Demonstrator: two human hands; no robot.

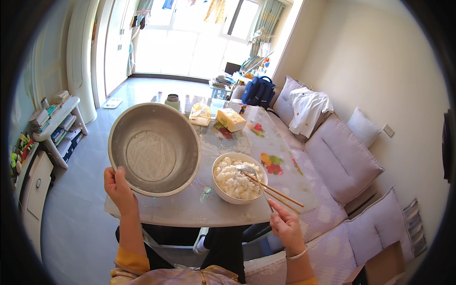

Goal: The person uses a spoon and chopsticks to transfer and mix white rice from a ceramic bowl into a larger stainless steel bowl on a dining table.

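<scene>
My left hand point(121, 188) grips the rim of a wide stainless steel basin point(153, 153), tilted so that its scuffed, bare inside faces me. At the right, my right hand point(286, 224) holds the handle of a metal spoon point(263, 188), whose bowl rests on the cooked white rice point(233, 181). The rice fills a white bowl point(242, 202) on the table. A pair of wooden chopsticks point(281, 194) leans in the same bowl, tips in the rice, with the other ends sticking out over the rim towards the right.
The table point(171, 213) has a clear flowered cover. Beyond the bowl are a tissue pack point(231, 119), an open tissue box point(200, 114) and a green flask point(172, 102). A cushioned sofa point(310, 199) runs along the right side; a blue backpack point(258, 92) sits at its far end.
</scene>
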